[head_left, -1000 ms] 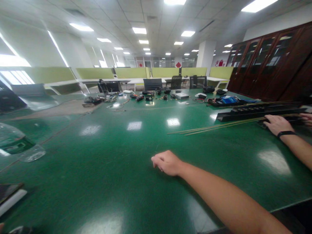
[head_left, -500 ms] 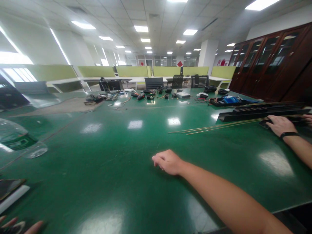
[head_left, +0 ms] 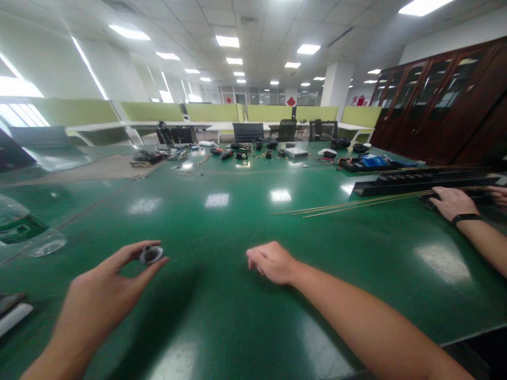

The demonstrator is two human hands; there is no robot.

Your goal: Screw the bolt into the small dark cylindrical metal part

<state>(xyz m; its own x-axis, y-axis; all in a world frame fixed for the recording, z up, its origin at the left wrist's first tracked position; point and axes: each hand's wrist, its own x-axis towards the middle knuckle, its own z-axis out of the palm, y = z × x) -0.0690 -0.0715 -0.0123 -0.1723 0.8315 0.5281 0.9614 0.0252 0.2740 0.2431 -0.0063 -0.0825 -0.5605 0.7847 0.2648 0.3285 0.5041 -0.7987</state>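
Note:
My left hand (head_left: 101, 298) is raised above the green table (head_left: 206, 327), thumb and fingers closed around a small round object (head_left: 151, 254). That object has a pale grey rim and a dark middle; its exact kind is unclear. Near the middle of the table, my right hand (head_left: 271, 262) rests in a loose fist with the fingers curled under. Nothing shows in it. Beyond it, thin brass-coloured rods (head_left: 336, 207) lie on the table, apart from my hand.
At the right, a co-worker's hands (head_left: 453, 203) work by a long black rail (head_left: 415, 182). A clear plastic bottle (head_left: 19, 227) lies at the left, with a flat white-edged item (head_left: 16, 319) nearer me. Electronic parts and a black tray (head_left: 364, 163) line the far side.
My left hand has come up from the lower left corner into view, carrying the small round object over the table. My right hand has stayed in place.

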